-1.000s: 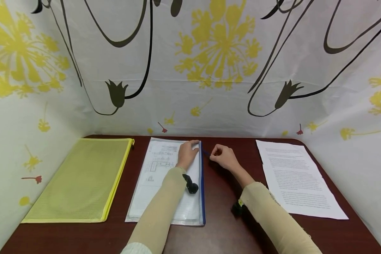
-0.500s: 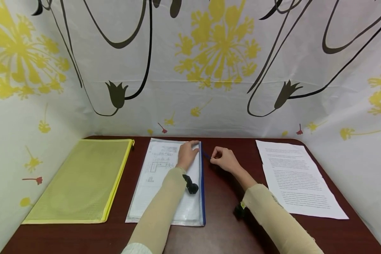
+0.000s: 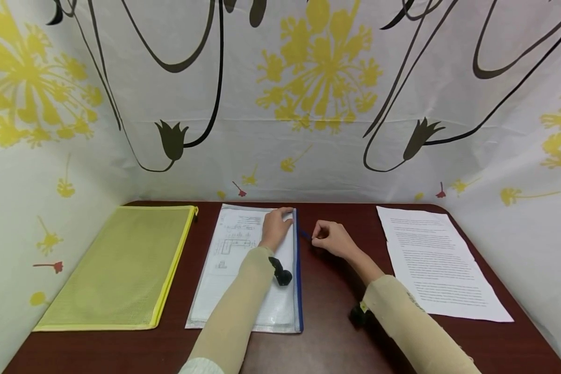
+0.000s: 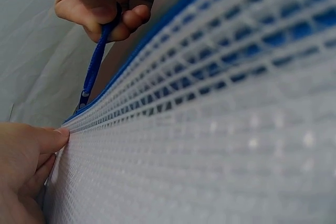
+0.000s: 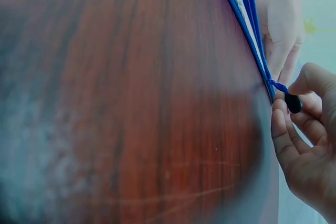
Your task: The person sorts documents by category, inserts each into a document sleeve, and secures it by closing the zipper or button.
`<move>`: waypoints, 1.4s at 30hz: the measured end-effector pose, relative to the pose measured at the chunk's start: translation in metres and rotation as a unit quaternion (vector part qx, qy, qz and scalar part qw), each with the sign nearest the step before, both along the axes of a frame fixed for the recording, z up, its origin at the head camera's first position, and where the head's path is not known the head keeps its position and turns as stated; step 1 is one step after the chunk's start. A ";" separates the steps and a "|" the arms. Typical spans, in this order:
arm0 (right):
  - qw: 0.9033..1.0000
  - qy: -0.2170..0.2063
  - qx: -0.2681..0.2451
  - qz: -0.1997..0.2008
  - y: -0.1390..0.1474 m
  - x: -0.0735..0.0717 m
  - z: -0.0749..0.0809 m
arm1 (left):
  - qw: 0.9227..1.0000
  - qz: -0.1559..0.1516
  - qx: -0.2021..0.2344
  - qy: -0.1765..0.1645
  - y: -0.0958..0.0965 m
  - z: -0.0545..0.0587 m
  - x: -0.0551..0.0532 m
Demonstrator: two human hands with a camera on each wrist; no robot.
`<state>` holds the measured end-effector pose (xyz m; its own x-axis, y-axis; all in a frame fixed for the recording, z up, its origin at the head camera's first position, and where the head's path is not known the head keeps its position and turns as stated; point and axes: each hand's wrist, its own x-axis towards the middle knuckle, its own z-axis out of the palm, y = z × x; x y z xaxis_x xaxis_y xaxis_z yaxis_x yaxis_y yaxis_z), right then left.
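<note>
A clear mesh zip pouch (image 3: 243, 301) with papers inside lies on the table in the head view, its blue zip along the right side. My left hand (image 3: 276, 228) grips its upper right corner; in the left wrist view the thumb (image 4: 52, 140) presses the edge by the zip's end. My right hand (image 3: 334, 239) pinches the black-tipped blue zip pull (image 5: 281, 86), held taut away from the corner. In the right wrist view the zip's two blue edges stand apart up to the slider. The pull's tip is partly hidden by my right fingers.
A yellow mesh zip pouch (image 3: 121, 265) lies at the left of the dark wooden table (image 3: 336, 332). Printed sheets (image 3: 439, 265) lie at the right. A patterned white curtain (image 3: 280, 171) stands behind the table and at both sides.
My right hand has shifted slightly right and toward me, still pinching the zip pull. My left hand and the pouch have stayed about where they were.
</note>
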<state>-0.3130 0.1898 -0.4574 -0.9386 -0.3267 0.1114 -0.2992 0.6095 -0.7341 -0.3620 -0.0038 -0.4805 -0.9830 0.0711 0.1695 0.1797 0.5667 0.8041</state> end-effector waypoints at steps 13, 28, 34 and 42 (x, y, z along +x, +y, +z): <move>0.999 -0.005 0.002 0.037 0.005 0.010 -0.002 | 1.000 -0.002 -0.001 -0.003 -0.001 -0.002 -0.002; 0.997 -0.021 -0.006 0.077 0.009 0.026 -0.002 | 1.000 -0.003 0.000 0.014 -0.002 -0.003 -0.003; 0.996 -0.023 -0.007 0.088 0.010 0.032 -0.004 | 1.000 -0.006 0.002 0.012 -0.003 -0.003 -0.002; 0.994 -0.030 -0.007 0.103 0.012 0.038 0.000 | 1.000 -0.007 0.003 0.014 -0.001 -0.002 -0.002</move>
